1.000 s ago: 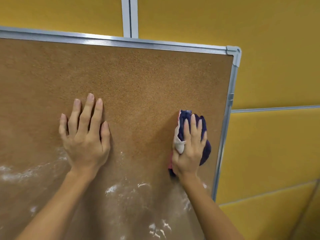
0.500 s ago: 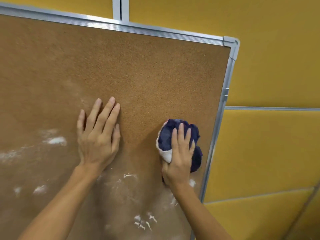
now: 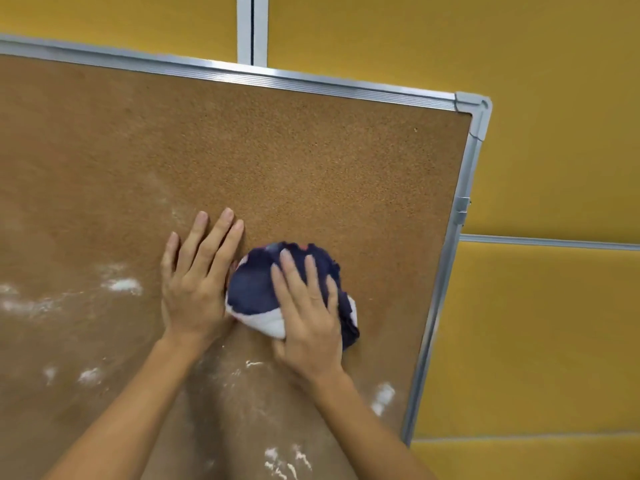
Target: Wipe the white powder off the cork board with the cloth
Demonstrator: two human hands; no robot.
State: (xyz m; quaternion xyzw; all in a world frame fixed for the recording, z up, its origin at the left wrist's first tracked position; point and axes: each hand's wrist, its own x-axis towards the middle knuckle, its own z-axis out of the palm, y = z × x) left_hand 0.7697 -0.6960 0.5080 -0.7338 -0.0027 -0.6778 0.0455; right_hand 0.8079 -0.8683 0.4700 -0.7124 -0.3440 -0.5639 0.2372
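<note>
The cork board (image 3: pixel 311 161) in a silver frame fills most of the view. Its upper part is bare cork. White powder (image 3: pixel 123 285) lies in patches and smears across the lower part, at the left, below my hands and near the right frame. My right hand (image 3: pixel 311 317) presses a bunched dark blue and white cloth (image 3: pixel 252 289) flat against the board. My left hand (image 3: pixel 197 275) lies flat on the cork with fingers together, its edge touching the cloth's left side.
The board's silver frame (image 3: pixel 446 271) runs down the right side, with a corner piece at the top right. Behind it stands a yellow panelled wall (image 3: pixel 554 150) with grey joint strips.
My right hand has slid the cloth leftward and slightly down, from near the right frame until it meets my left hand. The view has shifted, so my left hand sits further right in frame.
</note>
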